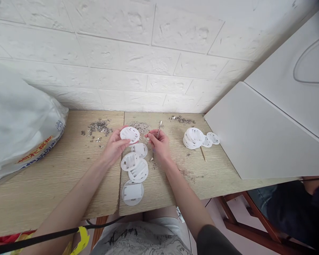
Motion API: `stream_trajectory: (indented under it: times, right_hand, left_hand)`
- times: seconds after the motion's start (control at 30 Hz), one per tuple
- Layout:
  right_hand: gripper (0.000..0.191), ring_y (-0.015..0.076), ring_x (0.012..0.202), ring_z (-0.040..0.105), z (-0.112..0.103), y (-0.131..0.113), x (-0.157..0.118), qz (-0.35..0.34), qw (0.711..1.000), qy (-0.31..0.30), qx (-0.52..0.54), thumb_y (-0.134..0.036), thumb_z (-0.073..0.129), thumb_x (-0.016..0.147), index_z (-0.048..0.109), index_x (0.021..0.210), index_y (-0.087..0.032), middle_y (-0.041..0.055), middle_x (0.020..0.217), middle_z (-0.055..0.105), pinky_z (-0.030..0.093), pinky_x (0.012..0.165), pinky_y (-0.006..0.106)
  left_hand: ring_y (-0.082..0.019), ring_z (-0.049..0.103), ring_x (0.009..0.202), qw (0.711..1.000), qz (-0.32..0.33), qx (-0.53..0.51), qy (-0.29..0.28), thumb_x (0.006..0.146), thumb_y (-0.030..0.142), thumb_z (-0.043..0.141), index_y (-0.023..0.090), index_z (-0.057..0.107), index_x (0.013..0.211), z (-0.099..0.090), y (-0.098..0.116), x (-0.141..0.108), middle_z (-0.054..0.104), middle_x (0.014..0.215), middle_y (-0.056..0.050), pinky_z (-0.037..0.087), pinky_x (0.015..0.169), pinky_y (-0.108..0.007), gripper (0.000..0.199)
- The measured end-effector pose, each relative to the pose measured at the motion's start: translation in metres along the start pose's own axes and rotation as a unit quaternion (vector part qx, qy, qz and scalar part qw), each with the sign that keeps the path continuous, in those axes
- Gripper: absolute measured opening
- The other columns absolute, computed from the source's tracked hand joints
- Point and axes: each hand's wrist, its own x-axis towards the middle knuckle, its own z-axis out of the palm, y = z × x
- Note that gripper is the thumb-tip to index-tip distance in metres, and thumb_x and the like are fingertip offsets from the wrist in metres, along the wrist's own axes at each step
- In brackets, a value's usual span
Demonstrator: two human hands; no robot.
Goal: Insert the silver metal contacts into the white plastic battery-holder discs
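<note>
One white disc (129, 134) pinched in my left hand (117, 144) — over tabletop (95, 177), just beyond other discs (138, 170); my right hand (159, 143) holding slim metal tool (159, 128) — small metal parts (140, 126) spread near wall (122, 85).

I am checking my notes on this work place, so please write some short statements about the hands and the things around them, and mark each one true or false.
1. The left hand holds a white disc. True.
2. The right hand is empty. False: the right hand holds a thin tool.
3. A stick lies near the right disc pile. True.
4. The bag is on the right side. False: the bag is on the left.
5. The metal bits lie in more than one heap. True.
</note>
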Motion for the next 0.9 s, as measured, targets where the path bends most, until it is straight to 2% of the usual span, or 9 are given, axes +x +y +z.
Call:
stream_trajectory:
  times: [0.2,0.37,0.57,0.7,0.8,0.9]
  right_hand:
    - [0.024,0.0063,0.049,0.035,-0.001,0.0,0.0,-0.01,0.999,-0.018,-0.031,-0.034,0.073,0.065,0.068,0.081,-0.017,0.0022,0.078,0.069,0.024,0.045,0.024]
    - [0.026,0.0057,0.048,0.032,-0.001,0.0,-0.001,-0.004,0.999,-0.02,-0.031,-0.036,0.073,0.065,0.072,0.085,-0.018,0.0018,0.08,0.069,0.024,0.045,0.024]
    - [0.025,0.0079,0.052,0.041,-0.001,0.005,0.001,-0.004,0.999,-0.011,-0.04,-0.033,0.075,0.062,0.07,0.082,-0.018,0.0015,0.075,0.069,0.029,0.048,0.023]
    - [0.026,0.0101,0.057,0.048,-0.002,0.005,0.002,0.001,0.999,-0.013,-0.046,-0.032,0.075,0.061,0.071,0.083,-0.018,0.0017,0.076,0.069,0.034,0.052,0.024]
    - [0.019,0.0107,0.06,0.049,-0.002,0.005,0.001,-0.014,0.998,-0.021,-0.054,-0.031,0.073,0.063,0.07,0.078,-0.019,0.0015,0.077,0.069,0.036,0.053,0.025]
    - [0.016,0.0112,0.063,0.05,-0.003,0.005,0.001,-0.031,0.997,-0.027,-0.072,-0.031,0.071,0.066,0.07,0.076,-0.019,0.0011,0.076,0.067,0.037,0.054,0.024]
  left_hand:
    - [-0.028,0.054,0.122,0.998,-0.019,0.041,-0.033,0.064,0.011,0.075,0.022,0.058,0.125,-0.002,0.003,-0.001,0.062,0.127,-0.007,0.048,0.104,-0.046,0.064]
    - [-0.03,0.053,0.124,0.997,-0.012,0.066,-0.035,0.066,0.017,0.076,0.023,0.057,0.129,-0.007,-0.003,0.002,0.062,0.128,-0.008,0.051,0.101,-0.044,0.066]
    - [-0.028,0.061,0.114,0.997,0.005,0.073,-0.03,0.066,0.021,0.077,0.022,0.061,0.124,-0.008,-0.008,0.005,0.066,0.121,-0.01,0.057,0.089,-0.041,0.06]
    - [-0.025,0.064,0.104,0.997,-0.009,0.073,-0.01,0.065,0.019,0.077,0.019,0.06,0.124,-0.006,-0.008,0.004,0.067,0.117,-0.01,0.059,0.082,-0.037,0.062]
    - [-0.021,0.067,0.09,0.995,-0.017,0.099,0.011,0.063,0.019,0.077,0.017,0.058,0.125,-0.005,-0.008,0.003,0.071,0.105,-0.009,0.059,0.072,-0.033,0.065]
    - [-0.02,0.068,0.076,0.991,-0.012,0.131,0.019,0.062,0.021,0.078,0.015,0.056,0.117,-0.003,-0.009,0.002,0.072,0.089,-0.007,0.059,0.064,-0.032,0.059]
